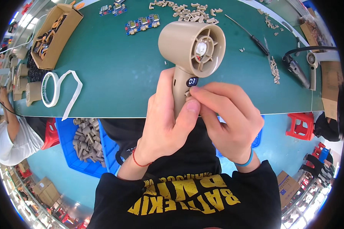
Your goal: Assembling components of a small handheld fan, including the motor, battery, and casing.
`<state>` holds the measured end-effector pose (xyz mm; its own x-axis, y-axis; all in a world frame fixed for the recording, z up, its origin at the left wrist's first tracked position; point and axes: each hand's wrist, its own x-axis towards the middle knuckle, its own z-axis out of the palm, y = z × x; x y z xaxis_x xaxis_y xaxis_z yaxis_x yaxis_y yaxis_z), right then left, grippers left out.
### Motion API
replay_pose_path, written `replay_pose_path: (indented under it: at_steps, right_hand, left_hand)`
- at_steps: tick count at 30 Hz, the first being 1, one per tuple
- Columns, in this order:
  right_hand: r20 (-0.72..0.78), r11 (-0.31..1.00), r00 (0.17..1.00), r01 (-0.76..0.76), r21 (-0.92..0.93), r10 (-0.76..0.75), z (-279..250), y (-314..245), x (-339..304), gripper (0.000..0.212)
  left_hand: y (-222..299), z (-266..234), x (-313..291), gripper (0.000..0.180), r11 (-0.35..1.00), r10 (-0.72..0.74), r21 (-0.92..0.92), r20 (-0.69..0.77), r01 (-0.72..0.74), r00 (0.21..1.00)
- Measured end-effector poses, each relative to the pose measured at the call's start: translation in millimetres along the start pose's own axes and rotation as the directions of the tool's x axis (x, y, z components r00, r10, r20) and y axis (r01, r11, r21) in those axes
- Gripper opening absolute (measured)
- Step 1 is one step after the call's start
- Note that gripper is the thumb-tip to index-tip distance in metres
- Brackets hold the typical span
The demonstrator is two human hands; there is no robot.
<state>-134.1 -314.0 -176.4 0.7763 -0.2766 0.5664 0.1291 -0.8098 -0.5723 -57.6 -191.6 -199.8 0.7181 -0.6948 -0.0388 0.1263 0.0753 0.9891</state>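
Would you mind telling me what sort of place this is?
Probably a small-electronics assembly workshop: both hands hold a beige handheld fan over a green worktable, with small blue circuit boards and a blue bin of grey plastic parts nearby.

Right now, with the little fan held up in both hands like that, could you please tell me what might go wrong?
The fan is held over the table edge, not resting on it; a slip could drop it towards the floor. The right hand presses fingertips just under the lit display, so the small part there might pop loose. The open grille faces the person; if the blades spin, a finger could stray in.
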Motion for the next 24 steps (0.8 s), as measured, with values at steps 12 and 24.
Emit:
replay_pose_path:
  at_steps: [12,24]
  right_hand:
    - [-0.059,0.924,0.997,-0.019,0.382,0.045,6.9,22.2,-4.2,0.012]
    - [-0.094,0.747,0.981,-0.068,0.662,0.172,22.4,27.8,-11.7,0.018]
  left_hand:
    - [-25.6,-11.6,5.6,0.056,1.0,-0.008,-0.003,-0.187,0.008,0.982]
    - [6.1,15.6,6.8,0.058,0.994,-0.038,0.099,0.005,0.037,0.999]
